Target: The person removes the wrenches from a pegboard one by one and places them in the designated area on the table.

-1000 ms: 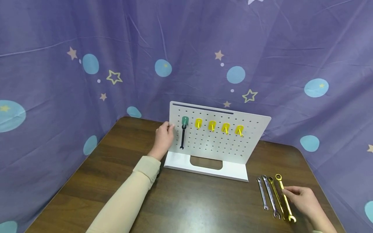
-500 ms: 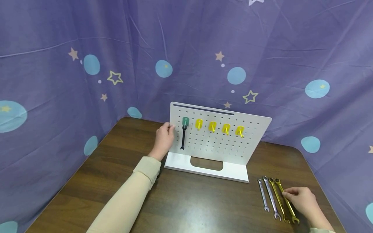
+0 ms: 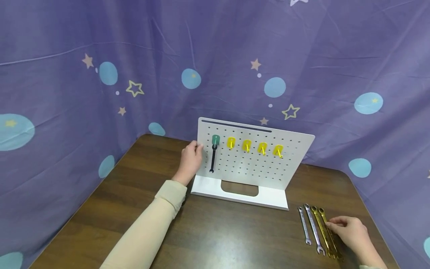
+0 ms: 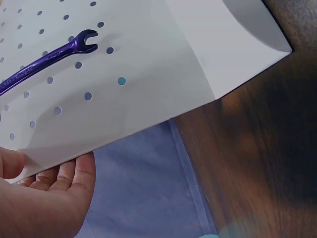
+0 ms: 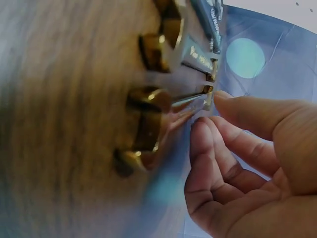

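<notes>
My left hand (image 3: 190, 160) grips the left edge of a white pegboard (image 3: 245, 168), thumb in front and fingers behind. From the board's green hook (image 3: 215, 139) hangs a dark purple combination wrench (image 4: 49, 57), open end down. At the table's right side, my right hand (image 3: 349, 229) pinches the rightmost gold combination wrench (image 3: 330, 234) between thumb and fingers. That wrench lies close against another gold wrench (image 3: 321, 228). Left of them are a longer silver wrench (image 3: 314, 228) and a shorter silver wrench (image 3: 304, 226), open ends toward me.
Several yellow hooks (image 3: 246, 145) line the board to the right of the green one, with nothing hanging on them. The board's L-shaped base (image 3: 272, 198) stands on a brown wooden table (image 3: 235, 231). A purple patterned curtain (image 3: 228, 48) encloses the back and sides.
The rightmost gold wrench has swung and slid left, closer to the other gold wrench, with my right hand at it. My left hand stays on the board's edge. The view shifts slightly.
</notes>
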Demonstrator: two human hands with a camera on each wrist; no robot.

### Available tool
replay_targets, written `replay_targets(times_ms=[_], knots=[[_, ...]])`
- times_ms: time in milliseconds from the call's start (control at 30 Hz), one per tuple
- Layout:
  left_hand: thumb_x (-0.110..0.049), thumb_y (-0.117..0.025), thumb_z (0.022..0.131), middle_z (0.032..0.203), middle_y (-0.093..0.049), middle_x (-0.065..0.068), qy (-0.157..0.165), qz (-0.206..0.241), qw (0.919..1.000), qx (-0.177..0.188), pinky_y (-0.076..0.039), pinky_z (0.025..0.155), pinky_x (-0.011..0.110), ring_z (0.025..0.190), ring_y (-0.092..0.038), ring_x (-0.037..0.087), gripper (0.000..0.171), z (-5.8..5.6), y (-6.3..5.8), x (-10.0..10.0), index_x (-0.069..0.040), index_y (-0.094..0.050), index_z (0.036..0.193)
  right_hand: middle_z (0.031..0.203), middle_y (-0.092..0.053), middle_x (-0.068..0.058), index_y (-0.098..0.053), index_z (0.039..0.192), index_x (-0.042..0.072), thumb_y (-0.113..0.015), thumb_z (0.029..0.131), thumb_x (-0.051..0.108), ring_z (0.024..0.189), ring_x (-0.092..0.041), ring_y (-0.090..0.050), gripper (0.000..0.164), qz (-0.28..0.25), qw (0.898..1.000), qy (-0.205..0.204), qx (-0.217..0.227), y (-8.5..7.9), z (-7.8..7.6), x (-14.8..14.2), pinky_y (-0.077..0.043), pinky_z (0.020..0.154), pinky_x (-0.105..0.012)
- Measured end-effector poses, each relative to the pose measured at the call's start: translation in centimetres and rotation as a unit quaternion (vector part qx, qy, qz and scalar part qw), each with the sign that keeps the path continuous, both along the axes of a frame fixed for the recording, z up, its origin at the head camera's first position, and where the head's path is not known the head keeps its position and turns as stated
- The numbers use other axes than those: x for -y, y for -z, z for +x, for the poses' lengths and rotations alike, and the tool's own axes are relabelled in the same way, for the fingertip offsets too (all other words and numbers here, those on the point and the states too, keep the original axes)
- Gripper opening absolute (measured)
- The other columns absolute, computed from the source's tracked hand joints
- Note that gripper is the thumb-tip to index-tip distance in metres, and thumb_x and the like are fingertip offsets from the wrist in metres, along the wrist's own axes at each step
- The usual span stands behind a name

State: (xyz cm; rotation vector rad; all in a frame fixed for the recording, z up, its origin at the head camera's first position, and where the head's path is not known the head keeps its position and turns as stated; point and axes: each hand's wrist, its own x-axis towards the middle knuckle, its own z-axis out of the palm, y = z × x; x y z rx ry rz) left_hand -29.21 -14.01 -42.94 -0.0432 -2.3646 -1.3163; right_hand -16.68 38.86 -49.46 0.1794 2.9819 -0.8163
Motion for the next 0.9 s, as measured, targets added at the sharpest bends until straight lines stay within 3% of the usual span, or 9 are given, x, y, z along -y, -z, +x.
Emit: replay_targets(times_ms=[300, 467, 667, 900], knots=[[-0.011, -0.054, 0.107, 0.079, -0.059, 0.014, 0.013, 0.007, 0.9999, 0.001, -0.046, 0.065, 0.042, 0.073, -0.053, 0.028, 0.019, 0.1, -0.1, 0.1, 0.001, -0.058, 0.093, 0.086, -0.074, -0.008, -0.076, 0.101, -0.003, -0.073, 0.096, 0.025, 0.075, -0.018, -0.065, 0.028, -0.009, 0.995, 0.024, -0.101, -1.0, 0.3, 1.4, -0.048, 0.063, -0.037], [-0.010, -0.053, 0.107, 0.082, -0.061, 0.016, 0.016, 0.006, 0.9998, 0.004, -0.047, 0.065, 0.042, 0.074, -0.054, 0.028, 0.017, 0.0, -0.1, 0.2, 0.001, -0.058, 0.094, 0.094, -0.074, -0.012, -0.074, 0.110, -0.002, -0.070, 0.099, 0.029, 0.074, -0.006, -0.063, 0.034, -0.064, 0.988, 0.028, -0.137, -1.9, 0.2, 3.2, -0.050, 0.059, -0.026], [-0.009, -0.054, 0.107, 0.085, -0.063, 0.017, 0.014, 0.005, 0.9999, 0.000, -0.048, 0.066, 0.043, 0.074, -0.055, 0.029, 0.016, 0.0, -0.1, 0.2, 0.001, -0.059, 0.095, 0.103, -0.073, -0.016, -0.070, 0.118, -0.006, -0.071, 0.099, 0.026, 0.082, -0.006, -0.068, 0.037, -0.165, 0.976, 0.002, -0.140, -2.9, -0.6, 6.8, -0.053, 0.066, -0.021], [-0.011, -0.054, 0.107, 0.087, -0.064, 0.017, 0.011, 0.004, 0.9998, 0.015, -0.049, 0.067, 0.042, 0.076, -0.056, 0.028, 0.016, 0.1, 0.0, 0.1, 0.001, -0.060, 0.098, 0.103, -0.073, -0.018, -0.070, 0.117, -0.005, -0.074, 0.097, 0.019, 0.086, -0.016, -0.072, 0.032, -0.226, 0.963, -0.059, -0.136, -3.0, -1.5, 10.8, -0.053, 0.070, -0.020]])
